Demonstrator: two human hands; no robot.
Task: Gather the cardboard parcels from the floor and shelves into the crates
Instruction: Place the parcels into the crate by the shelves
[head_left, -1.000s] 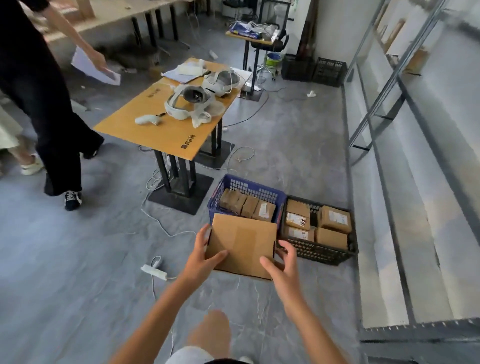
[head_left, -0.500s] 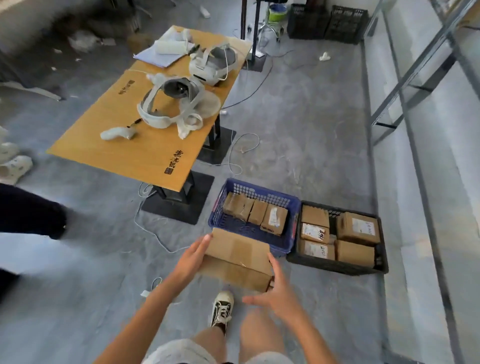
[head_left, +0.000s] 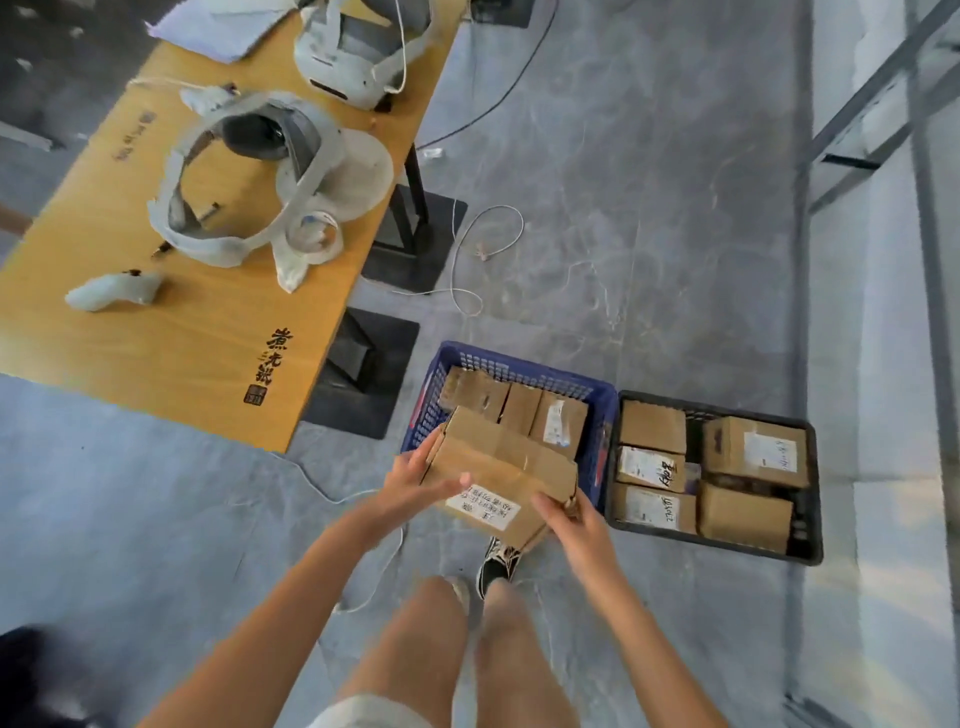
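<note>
Held parcel (head_left: 498, 467) hides the blue crate's (head_left: 597, 389) near wall

This looks like a workroom or small storage and test space rather than a home. The floor (head_left: 649, 218) is bare grey polished concrete, with loose white cables (head_left: 467, 260) trailing across it. A plain wooden desk (head_left: 171, 358) on black metal pedestal feet carries two white VR headsets (head_left: 249, 182), a handheld controller (head_left: 111, 293) and some papers (head_left: 218, 26). Along the right side runs grey metal shelving (head_left: 883, 119) with slanted braces. On the floor stand a blue plastic crate (head_left: 597, 395) and a black plastic crate (head_left: 810, 519), both packed with labelled cardboard parcels (head_left: 753, 452), as in a parcel-sorting area.
</note>
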